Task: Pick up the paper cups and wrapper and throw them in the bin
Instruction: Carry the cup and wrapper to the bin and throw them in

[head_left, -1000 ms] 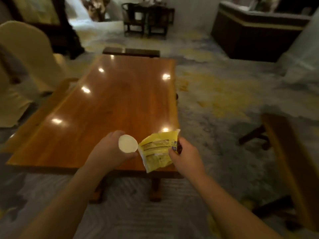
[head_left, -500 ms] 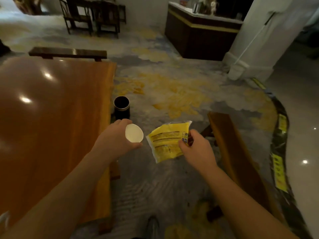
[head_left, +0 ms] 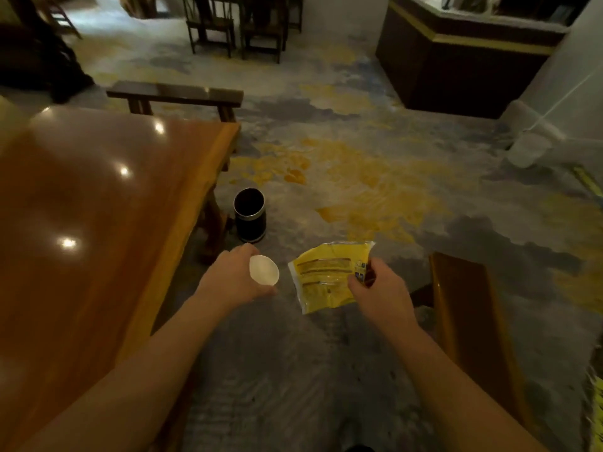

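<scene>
My left hand (head_left: 235, 277) is closed around a white paper cup (head_left: 263, 270), whose round end faces the camera; I cannot tell whether it is one cup or a stack. A crumpled yellow wrapper (head_left: 326, 275) hangs from my right hand (head_left: 380, 293), pinched at its right edge. A dark cylindrical bin (head_left: 249, 215) with a metal rim stands open on the carpet by the table's leg, just beyond and slightly left of both hands.
A glossy orange-brown wooden table (head_left: 98, 223) fills the left side. A wooden bench (head_left: 470, 321) runs along the right, another dark bench (head_left: 176, 93) lies beyond the table. Chairs and a dark counter (head_left: 456, 60) stand at the back on patterned carpet.
The view has swung from the table's end to its right side. The bin came into sight and now lies closer ahead. Both hands keep the same hold on the cup and wrapper.
</scene>
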Demonstrator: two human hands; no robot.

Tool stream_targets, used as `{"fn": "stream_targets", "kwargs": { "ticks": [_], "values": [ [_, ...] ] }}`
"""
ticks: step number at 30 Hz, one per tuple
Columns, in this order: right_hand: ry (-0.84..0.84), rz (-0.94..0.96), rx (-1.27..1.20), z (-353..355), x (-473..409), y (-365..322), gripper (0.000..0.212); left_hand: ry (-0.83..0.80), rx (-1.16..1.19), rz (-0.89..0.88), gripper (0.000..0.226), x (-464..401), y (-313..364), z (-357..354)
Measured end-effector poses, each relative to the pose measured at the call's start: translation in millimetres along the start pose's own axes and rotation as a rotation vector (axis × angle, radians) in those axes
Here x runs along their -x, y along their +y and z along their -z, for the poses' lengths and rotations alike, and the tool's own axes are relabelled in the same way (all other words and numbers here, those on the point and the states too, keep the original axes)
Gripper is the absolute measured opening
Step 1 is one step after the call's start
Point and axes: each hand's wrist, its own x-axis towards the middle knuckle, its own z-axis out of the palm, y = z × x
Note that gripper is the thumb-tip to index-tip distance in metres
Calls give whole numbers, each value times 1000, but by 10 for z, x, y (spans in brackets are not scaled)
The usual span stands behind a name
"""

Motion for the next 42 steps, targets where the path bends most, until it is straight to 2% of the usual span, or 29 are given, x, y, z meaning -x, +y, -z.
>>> {"fn": "stream_targets", "kwargs": {
  "ticks": [10,15,19,26,31,36,42],
  "values": [
    [-253,177,-40,47,-2400,727,9,135,0,262,88,-1535,642,-521],
    [-346,238,-35,169,-3506,677,18,216,46,374,92,-2194,968,-585],
    [-400,290,-47,-16,-4333,514,9,256,108,442,87,-2804,959,-589],
    [-499,279,-36,-717,-5763,143,8,295,264,567,94,-4287,489,-664],
    [-559,243,11,-1283,-6789,-192,9,271,400,684,89,-5332,34,-634],
    [-608,201,99,-1808,-7565,-474,8,290,526,839,90,-5947,-346,-605],
    [-712,157,148,-2771,-8352,-655,12,247,651,1053,86,-6487,-883,-862]
  ]
}}
